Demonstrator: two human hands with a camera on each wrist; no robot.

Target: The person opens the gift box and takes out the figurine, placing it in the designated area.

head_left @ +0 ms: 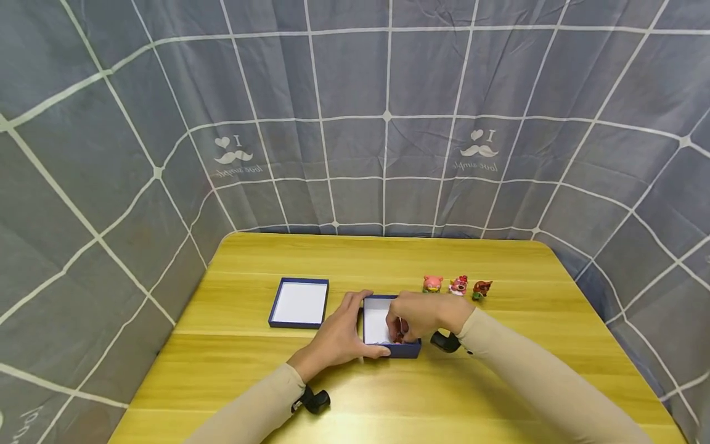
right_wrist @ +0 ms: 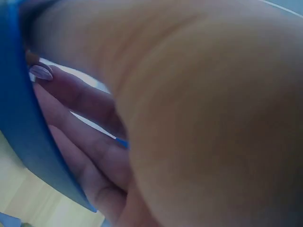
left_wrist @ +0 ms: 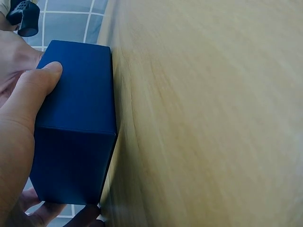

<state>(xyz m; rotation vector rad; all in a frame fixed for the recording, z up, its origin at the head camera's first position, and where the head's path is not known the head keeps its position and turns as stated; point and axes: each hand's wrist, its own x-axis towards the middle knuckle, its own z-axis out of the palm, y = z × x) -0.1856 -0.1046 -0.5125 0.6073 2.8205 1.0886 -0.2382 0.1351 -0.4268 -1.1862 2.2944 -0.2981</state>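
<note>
An open blue box [head_left: 403,351] with a white inside stands on the table. My left hand [head_left: 344,330] grips it from the left, thumb on the near wall and fingers around the far side; the left wrist view shows the thumb against the blue wall [left_wrist: 80,94]. My right hand [head_left: 424,313] reaches down into the box from the right. Its fingers pinch a small reddish-brown figurine [head_left: 399,338] near the box's near right corner, mostly hidden by the hand. In the right wrist view the fingers [right_wrist: 85,99] are inside the blue wall [right_wrist: 33,127].
A blue-rimmed lid with a white inside [head_left: 300,303] lies to the left of the box. Behind my right hand, a pink figurine [head_left: 432,283], a red-and-white figurine [head_left: 458,285] and a brown figurine [head_left: 481,289] stand in a row. A grey checked curtain [head_left: 355,148] surrounds the wooden table [head_left: 244,357].
</note>
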